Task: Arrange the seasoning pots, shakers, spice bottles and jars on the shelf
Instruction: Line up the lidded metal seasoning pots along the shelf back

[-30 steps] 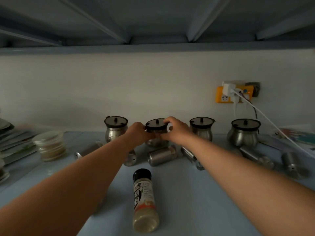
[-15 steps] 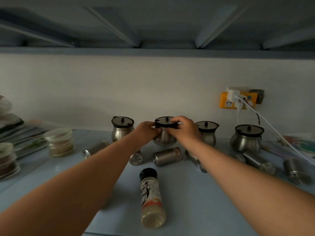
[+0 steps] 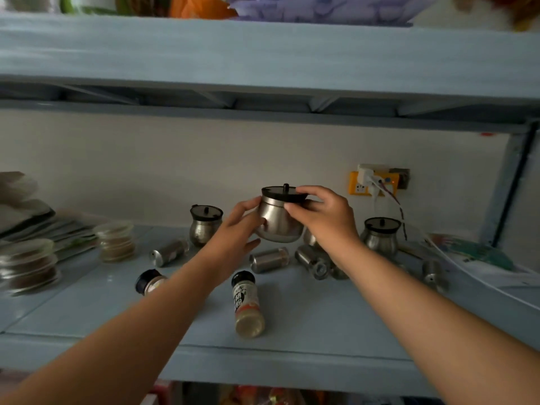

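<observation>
Looks early. Held clear of the shelf (image 3: 306, 323) above its middle, toward the back edge: one steel pot (image 3: 279, 222), cupped by left hand (image 3: 238, 226), gripped by right hand (image 3: 324, 217) round lid rim. Other pots (image 3: 204, 226) upright by the back edge; shakers (image 3: 270, 260) and spice bottle (image 3: 247, 305) lying flat, left to sort. Open room along front edge; upper shelf (image 3: 263, 59) close overhead.

Toppled shakers (image 3: 270, 260) clutter the shelf (image 3: 321, 331); free room lies along its front.
</observation>
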Demonstrator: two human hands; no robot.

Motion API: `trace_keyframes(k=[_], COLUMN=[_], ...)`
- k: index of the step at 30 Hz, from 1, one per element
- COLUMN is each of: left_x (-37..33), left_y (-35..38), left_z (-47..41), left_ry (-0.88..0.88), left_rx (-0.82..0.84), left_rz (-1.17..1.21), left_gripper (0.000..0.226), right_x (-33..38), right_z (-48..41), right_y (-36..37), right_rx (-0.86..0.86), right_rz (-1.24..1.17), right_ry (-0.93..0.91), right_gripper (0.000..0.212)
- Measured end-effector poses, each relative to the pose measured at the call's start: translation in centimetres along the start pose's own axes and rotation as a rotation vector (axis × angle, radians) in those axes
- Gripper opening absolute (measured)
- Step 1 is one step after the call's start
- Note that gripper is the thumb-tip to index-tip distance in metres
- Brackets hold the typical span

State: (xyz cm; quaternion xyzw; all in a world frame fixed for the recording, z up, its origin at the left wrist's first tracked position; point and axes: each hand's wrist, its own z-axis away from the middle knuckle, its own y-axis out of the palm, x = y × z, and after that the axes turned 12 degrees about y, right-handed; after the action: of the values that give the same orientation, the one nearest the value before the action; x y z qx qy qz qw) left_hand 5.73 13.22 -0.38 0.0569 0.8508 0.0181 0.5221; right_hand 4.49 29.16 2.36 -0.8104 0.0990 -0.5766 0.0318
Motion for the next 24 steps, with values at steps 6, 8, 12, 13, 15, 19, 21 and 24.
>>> trace_keyframes(k=[6,8,12,13,15,19,21,24], left_x=[-2.1,-2.7,-3.9,-4.3,-5.0,-6.3,-6.8,-7.3], left_y=[2.0,3.1,5.8,6.3,7.1,7.1,7.1,7.6], left_z=[5.2,6.9,9.3,9.8,10.8,12.4,13.3,14.8], left_ry=[0.148,0.187,0.205,0.219,0.253,0.288,0.316,0.339], left_rx=[-0.01,-0.046,-0.194,-0.234,-0.29,-0.326,-0.339,-0.356], left_rz=[0.05,0.062,0.188,0.197,0.181,0.212,0.199,0.155], left_gripper=[0.039,0.041,0.041,0.04,0.037,0.036,0.038,0.042], right_x=[2.0,2.2,2.3,2.2,2.0,2.2,2.5,3.0], right_z=[5.0,6.5,9.1,9.7,10.8,13.3,14.4,15.6], right_y=[-2.6,-2.9,-2.5,-2.3,-1.9,-1.4,-1.1,-0.7], right_rx=[0.052,0.042,0.029,0.038,0.053,0.081,0.117,0.142], right_rz=[-0.151,-0.235,-0.384,-0.411,-0.432,-0.403,-0.421,-0.438], right_ry=[-0.012,-0.023,0.002,-0.011,-0.046,-0.103,-0.119,-0.148], right_gripper=[0.031,0.039,0.045,0.044,0.044,0.059,0.064,0.071])
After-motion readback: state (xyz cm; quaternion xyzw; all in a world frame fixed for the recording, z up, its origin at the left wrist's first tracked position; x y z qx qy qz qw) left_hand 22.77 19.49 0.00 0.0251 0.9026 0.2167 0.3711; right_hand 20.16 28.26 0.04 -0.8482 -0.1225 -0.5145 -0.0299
